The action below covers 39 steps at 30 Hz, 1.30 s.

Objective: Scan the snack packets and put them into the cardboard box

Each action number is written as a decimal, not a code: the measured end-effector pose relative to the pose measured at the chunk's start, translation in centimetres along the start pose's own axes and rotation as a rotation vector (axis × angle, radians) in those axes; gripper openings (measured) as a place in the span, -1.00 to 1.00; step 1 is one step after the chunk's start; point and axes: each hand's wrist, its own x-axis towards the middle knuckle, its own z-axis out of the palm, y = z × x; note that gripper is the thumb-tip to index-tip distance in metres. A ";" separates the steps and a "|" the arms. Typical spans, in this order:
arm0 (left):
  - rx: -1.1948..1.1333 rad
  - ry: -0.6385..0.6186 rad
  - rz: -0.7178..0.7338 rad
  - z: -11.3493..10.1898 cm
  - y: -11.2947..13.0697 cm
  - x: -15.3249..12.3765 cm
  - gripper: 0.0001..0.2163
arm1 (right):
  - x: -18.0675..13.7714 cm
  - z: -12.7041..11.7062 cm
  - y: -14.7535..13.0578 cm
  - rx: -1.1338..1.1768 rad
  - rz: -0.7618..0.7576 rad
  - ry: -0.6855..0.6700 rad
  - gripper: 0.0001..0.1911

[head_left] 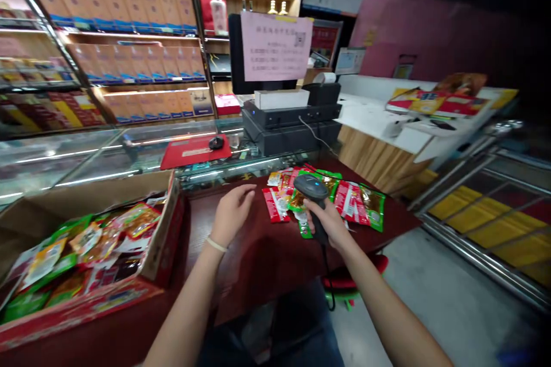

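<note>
My right hand grips the handle of a dark barcode scanner, whose head hangs over several red and green snack packets spread on a dark red table. The scanner's cable drops off the table's front edge. My left hand hovers just left of the packets, fingers loosely curled and apart, holding nothing. A pale band is on its wrist.
A cardboard box full of snack packets stands at the left. Behind the table is a glass counter with a red mat and mouse, a till with a monitor, and stocked shelves. A metal railing runs at the right.
</note>
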 end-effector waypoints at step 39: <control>-1.190 0.264 -0.651 4.1 -11.0 -0.6 -0.55 | 6.7 6.9 1.6 -0.061 0.014 -0.334 -0.62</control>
